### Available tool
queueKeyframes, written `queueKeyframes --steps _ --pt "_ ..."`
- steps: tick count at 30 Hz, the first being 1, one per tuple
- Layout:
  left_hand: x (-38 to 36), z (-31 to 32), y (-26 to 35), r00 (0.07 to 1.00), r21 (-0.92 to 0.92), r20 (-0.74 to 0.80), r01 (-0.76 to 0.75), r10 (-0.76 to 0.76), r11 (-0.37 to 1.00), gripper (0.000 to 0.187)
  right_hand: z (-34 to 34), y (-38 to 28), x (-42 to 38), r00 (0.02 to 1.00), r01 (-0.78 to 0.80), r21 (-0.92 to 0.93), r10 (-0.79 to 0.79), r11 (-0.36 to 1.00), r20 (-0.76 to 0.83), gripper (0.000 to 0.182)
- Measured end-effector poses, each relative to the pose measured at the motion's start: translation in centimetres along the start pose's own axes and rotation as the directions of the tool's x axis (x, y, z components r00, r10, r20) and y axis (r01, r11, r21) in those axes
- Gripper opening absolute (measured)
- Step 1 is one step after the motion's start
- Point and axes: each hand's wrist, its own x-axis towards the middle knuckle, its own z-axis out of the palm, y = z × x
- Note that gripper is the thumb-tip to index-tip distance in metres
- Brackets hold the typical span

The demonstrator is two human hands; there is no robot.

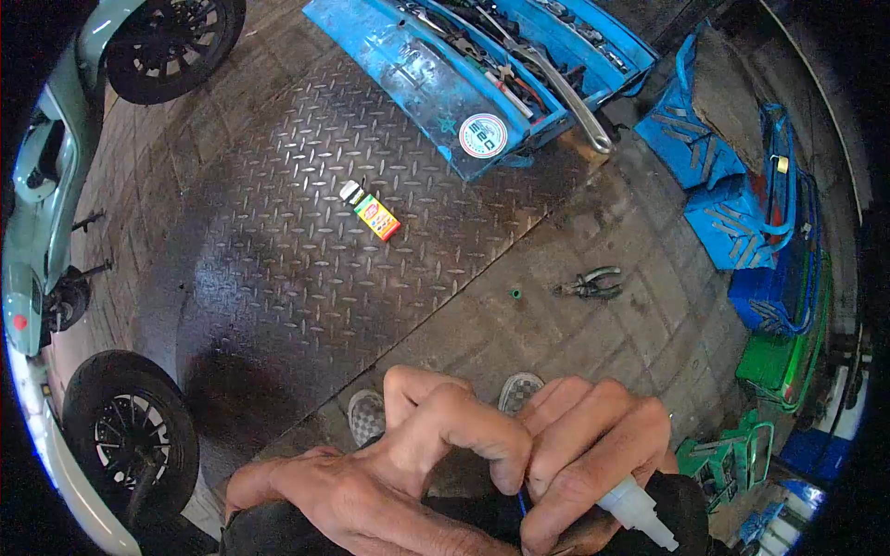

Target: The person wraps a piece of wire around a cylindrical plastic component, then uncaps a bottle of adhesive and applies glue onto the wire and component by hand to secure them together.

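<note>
A dark steel plate (278, 269) with a raised tread covers much of the paved floor, and a pale green vehicle (77, 125) stands along the left edge, a black wheel (97, 389) near the plate's lower side. At the top, a blue toolbox (399, 83) sits open and full of tools; to the right are more blue boxes (732, 222), with green boxes (771, 366) below them. A long wrench (564, 88) lies over the toolbox, its ring end past the rim. Beneath the person's hands, checkered shoes (366, 417) show. The left hand (380, 482) has its fingers bent, tips meeting the right hand's; whether it pinches anything cannot be told. The right hand (593, 454) is curled around a white bottle (630, 505), which juts out with its nozzle angled down to the right. Pliers (593, 284) lie on the paving ahead of that hand, well apart from a red and yellow carton (378, 217) on the plate. Near the pliers is a tiny green ring (516, 293).
</note>
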Motion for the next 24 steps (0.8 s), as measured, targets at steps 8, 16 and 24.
queueKeyframes --steps 8,16,24 --pt "0.6 0.1 -1.4 0.945 -0.115 -0.083 -0.323 0.315 0.939 0.028 -0.3 -1.2 1.4 0.971 -0.236 -0.051 0.238 0.970 0.029 0.014" --pt "0.5 -1.3 -2.3 0.965 -0.008 0.028 -0.260 0.260 0.966 0.025 -1.3 -0.8 0.4 0.978 -0.209 0.027 0.209 0.978 0.023 0.017" --pt "-0.3 -1.9 -2.7 0.984 -0.104 0.021 0.181 -0.179 0.978 0.021 -2.6 0.6 -1.3 0.857 -0.488 0.042 0.487 0.872 -0.165 0.017"
